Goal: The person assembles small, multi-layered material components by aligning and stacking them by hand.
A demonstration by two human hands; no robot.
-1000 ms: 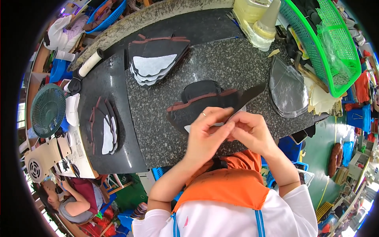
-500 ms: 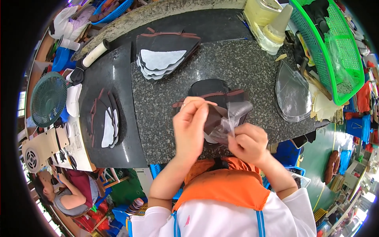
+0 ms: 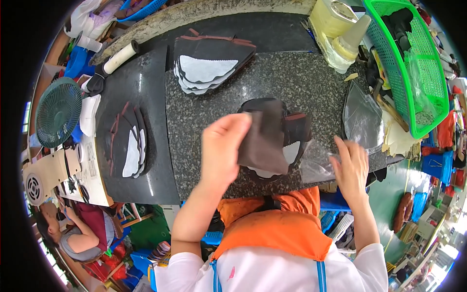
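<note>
My left hand (image 3: 221, 148) pinches a thin dark brown sheet (image 3: 265, 148) by its upper left corner, slightly blurred. The sheet hangs over a stack of black cut pieces (image 3: 262, 104) with brown trim and white backing, hiding part of it. To the right, my right hand (image 3: 352, 168) is open, fingers spread, beside a crumpled clear plastic film (image 3: 316, 165) lying near the table's front edge. Whether the fingertips touch the film I cannot tell.
Further stacks of black pieces with white backing lie at the back (image 3: 209, 68) and on the left (image 3: 134, 151). Clear-covered dark pieces (image 3: 362, 119) are at right, near a green basket (image 3: 406, 73) and yellowish container (image 3: 333, 19). Another person (image 3: 80, 238) sits lower left.
The clear film has come away from the brown sheet and now lies to the right. My right hand has let go of it and opened, while my left keeps the sheet.
</note>
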